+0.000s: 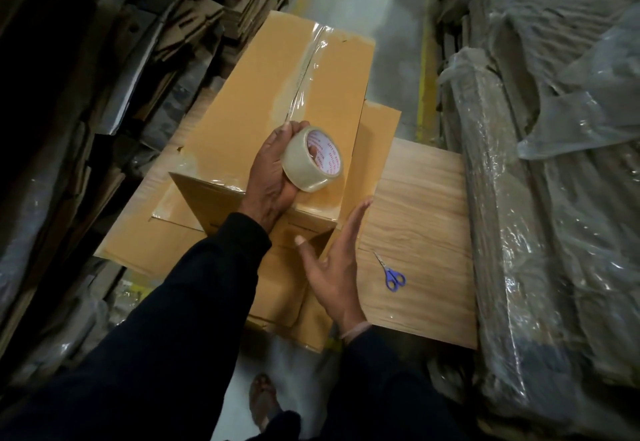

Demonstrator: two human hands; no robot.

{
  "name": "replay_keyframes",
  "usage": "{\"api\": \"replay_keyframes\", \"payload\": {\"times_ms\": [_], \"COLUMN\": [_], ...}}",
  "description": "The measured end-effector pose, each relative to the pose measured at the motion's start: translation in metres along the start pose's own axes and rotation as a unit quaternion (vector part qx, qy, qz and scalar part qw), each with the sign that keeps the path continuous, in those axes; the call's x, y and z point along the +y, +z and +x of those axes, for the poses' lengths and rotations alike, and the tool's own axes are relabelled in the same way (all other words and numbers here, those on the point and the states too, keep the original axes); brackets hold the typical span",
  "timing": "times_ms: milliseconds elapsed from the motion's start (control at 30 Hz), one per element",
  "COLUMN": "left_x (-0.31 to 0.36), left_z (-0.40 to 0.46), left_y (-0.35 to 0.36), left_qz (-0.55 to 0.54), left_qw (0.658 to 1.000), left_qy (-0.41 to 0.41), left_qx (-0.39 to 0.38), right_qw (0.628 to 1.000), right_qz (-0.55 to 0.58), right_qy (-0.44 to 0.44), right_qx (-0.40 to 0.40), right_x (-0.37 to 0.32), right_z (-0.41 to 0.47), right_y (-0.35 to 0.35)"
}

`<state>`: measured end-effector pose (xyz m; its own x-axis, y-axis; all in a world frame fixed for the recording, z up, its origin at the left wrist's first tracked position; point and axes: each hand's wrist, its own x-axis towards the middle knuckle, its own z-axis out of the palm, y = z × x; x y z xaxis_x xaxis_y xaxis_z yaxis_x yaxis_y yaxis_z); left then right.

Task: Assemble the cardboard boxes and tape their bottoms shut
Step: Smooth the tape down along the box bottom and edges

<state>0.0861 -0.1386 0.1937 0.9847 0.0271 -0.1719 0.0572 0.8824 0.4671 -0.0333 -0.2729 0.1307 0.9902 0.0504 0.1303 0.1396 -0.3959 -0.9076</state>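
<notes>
A tall brown cardboard box [242, 111] stands upturned on a wooden table [422, 198], with clear tape running along its centre seam from the far edge towards me. My left hand [268, 177] grips a roll of clear tape [311, 160] over the box's near end, a strip still stretched from the roll up the seam. My right hand [334, 267], fingers straight, lies flat against the box's near right side. Flattened boxes [145, 243] lie beneath the standing box.
Blue-handled scissors [393, 274] lie on the table to the right of my right hand. Stacks of flat cardboard [104, 59] line the left. Plastic-wrapped bundles [554, 198] fill the right. A grey floor aisle [363, 7] runs ahead.
</notes>
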Motion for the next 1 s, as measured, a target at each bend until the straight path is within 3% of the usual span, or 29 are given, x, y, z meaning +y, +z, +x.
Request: {"api": "replay_keyframes", "payload": {"times_ms": [133, 300, 400, 567, 733, 1000], "left_x": [0.001, -0.001, -0.003, 0.000, 0.009, 0.038], "left_z": [0.004, 0.006, 0.005, -0.003, -0.009, -0.007], "left_y": [-0.007, -0.007, -0.008, -0.007, -0.005, 0.005], "left_qz": [0.010, 0.013, 0.032, 0.018, 0.023, 0.126], "left_qw": [1.000, 1.000, 0.999, 1.000, 0.999, 0.992], "left_qy": [0.005, 0.000, 0.015, 0.018, -0.004, -0.008], "left_qx": [-0.010, -0.017, -0.034, -0.016, -0.022, -0.013], "right_qw": [1.000, 0.993, 0.993, 0.983, 0.976, 0.957], "right_qz": [-0.004, -0.055, -0.094, -0.165, -0.208, -0.277], "right_qy": [-0.015, -0.033, -0.024, -0.021, -0.046, -0.079], "right_qx": [-0.014, -0.097, -0.064, -0.083, -0.055, -0.036], "right_x": [-0.008, -0.001, -0.013, -0.023, -0.012, -0.005], "right_z": [-0.003, 0.001, 0.020, 0.059, 0.053, 0.017], "right_y": [0.017, -0.018, -0.025, -0.023, -0.024, -0.026]}}
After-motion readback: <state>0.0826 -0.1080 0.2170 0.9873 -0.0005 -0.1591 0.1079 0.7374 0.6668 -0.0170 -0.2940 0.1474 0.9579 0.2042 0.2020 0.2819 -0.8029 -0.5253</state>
